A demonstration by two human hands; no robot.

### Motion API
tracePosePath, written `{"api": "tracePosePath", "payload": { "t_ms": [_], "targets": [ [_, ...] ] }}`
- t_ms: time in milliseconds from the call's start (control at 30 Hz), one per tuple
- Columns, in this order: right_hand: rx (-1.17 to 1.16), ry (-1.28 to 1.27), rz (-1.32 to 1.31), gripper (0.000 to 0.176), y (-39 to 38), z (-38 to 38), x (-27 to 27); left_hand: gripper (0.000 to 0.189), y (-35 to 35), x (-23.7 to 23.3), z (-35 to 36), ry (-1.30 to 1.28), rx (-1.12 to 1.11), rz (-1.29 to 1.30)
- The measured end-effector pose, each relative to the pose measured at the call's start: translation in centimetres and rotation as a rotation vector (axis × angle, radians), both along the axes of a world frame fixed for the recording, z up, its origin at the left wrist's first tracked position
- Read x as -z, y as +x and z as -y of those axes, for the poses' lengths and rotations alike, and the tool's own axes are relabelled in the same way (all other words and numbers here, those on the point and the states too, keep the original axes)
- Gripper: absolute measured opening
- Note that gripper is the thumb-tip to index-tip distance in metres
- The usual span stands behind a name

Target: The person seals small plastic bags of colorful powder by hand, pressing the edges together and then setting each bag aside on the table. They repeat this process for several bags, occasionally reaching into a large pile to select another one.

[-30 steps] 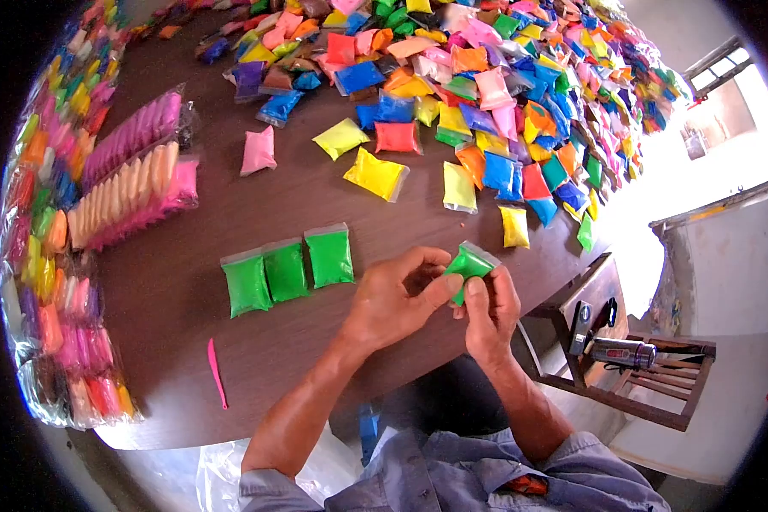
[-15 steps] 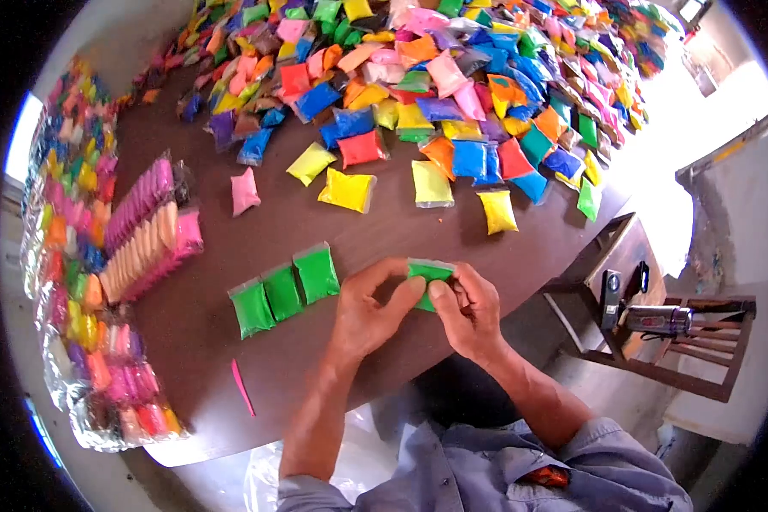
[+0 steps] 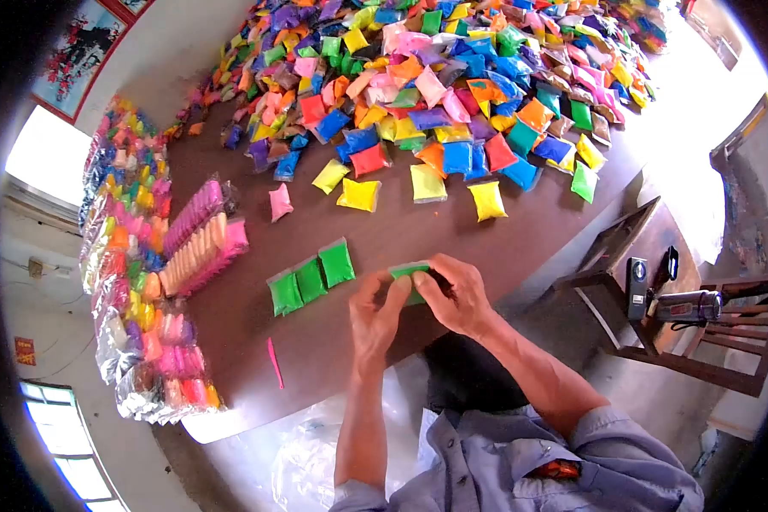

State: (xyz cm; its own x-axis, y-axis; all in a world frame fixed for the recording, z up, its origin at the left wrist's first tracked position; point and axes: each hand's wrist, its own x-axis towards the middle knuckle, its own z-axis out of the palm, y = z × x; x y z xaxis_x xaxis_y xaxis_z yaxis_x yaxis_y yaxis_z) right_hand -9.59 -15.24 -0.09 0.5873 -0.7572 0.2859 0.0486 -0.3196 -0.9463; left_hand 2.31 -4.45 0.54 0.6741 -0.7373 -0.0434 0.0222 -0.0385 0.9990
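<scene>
Between my left hand (image 3: 377, 311) and my right hand (image 3: 456, 294), a green packet (image 3: 411, 270) is held near the table's front edge. Both hands are closed on it, thumbs on its top and fingers curled round its sides. Left of my hands, three green packets lie side by side in a slanting row, the middle one (image 3: 310, 280) touching its neighbours. A thin pink stick (image 3: 276, 363) lies below them on the brown table (image 3: 239, 324).
A large heap of coloured packets (image 3: 452, 111) covers the far side. Rows of pink and peach packets (image 3: 198, 256) stand at left, beside bagged packets (image 3: 145, 316) along the edge. At right, a wooden chair (image 3: 725, 341) and small table hold a flask (image 3: 688, 306).
The view has shifted, so the table's contents appear further right and more wall shows at left. My hands still hold the green packet, with less of it showing.
</scene>
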Motion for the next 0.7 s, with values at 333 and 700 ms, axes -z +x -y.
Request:
{"api": "tracePosePath", "payload": {
  "t_ms": [333, 700],
  "targets": [
    [-0.018, -0.029, -0.007, 0.022, -0.2, 0.1, 0.6, 0.009, -0.8, 0.4, 0.0, -0.121, -0.039, -0.029],
    [-0.029, -0.067, 0.066, 0.019, -0.4, 0.4, 1.0, 0.014, -0.9, 0.5, -0.5, 0.010, -0.121, 0.024]
  ]
}}
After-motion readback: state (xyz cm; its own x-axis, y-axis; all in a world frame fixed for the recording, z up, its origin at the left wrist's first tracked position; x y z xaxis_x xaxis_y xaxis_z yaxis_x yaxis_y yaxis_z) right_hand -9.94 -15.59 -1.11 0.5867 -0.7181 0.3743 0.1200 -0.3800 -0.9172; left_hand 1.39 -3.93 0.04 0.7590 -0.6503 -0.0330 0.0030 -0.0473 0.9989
